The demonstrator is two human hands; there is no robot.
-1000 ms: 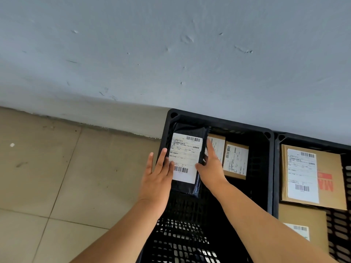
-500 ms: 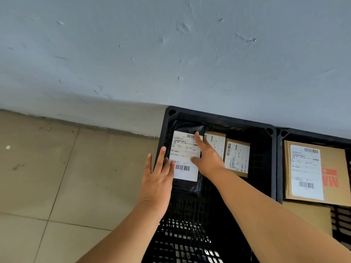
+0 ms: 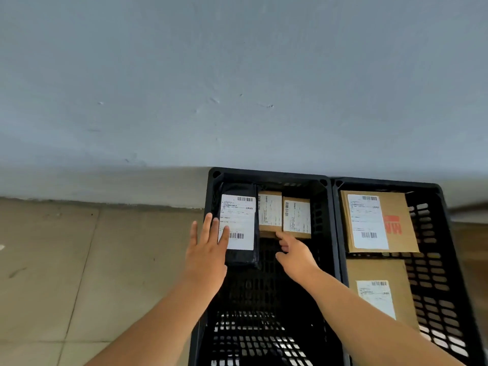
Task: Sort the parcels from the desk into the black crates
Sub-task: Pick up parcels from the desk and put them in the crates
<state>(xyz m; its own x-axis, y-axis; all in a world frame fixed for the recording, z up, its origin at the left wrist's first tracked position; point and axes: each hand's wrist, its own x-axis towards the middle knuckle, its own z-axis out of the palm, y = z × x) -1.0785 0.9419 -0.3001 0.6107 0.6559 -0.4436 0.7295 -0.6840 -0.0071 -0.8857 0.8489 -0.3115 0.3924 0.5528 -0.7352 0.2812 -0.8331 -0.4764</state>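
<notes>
A black plastic-wrapped parcel (image 3: pixel 239 223) with a white label lies in the far left corner of the left black crate (image 3: pixel 266 175). My left hand (image 3: pixel 208 247) rests flat with fingers spread against the parcel's left edge, over the crate's rim. Beside the parcel stand two small cardboard boxes (image 3: pixel 270 213) (image 3: pixel 296 217) with labels. My right hand (image 3: pixel 293 250) is loosely curled, its forefinger touching the front edge of the small boxes; it holds nothing.
A second black crate (image 3: pixel 438 207) to the right holds two larger cardboard parcels (image 3: pixel 377 221) (image 3: pixel 380 289). Both crates stand against a grey wall (image 3: pixel 237 88). Beige floor tiles (image 3: pixel 79 260) stretch to the left.
My right hand has left the black parcel's right edge and moved right and nearer, to the front of the small boxes. The view has shifted so more of the right crate shows.
</notes>
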